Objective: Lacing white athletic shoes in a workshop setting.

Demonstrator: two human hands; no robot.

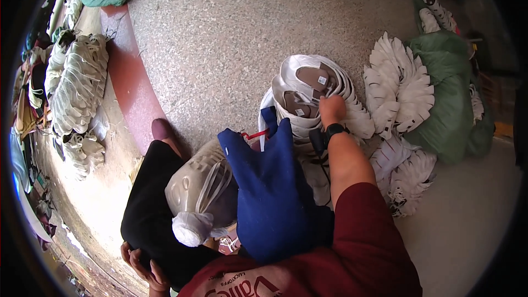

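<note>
Handling of the nested white shoes (311, 77) by the right hand (333, 111) is judged unfinished, the remainder unclear; whether its fingers or the left hand's (150, 279) grip anything cannot be told.

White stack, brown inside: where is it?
In the head view, the stack sits right of centre, at the right hand, left of fanned white pieces.

Lettering (248, 287) on maroon shirt (367, 236)

A shoe stack (305, 89) stands before you, your right hand (333, 111) on it. Right of it lies a second bundle (400, 87), with a sack (451, 102) just beyond. Far left, past your leg (149, 190), lies a shoe pile (82, 88).
</note>
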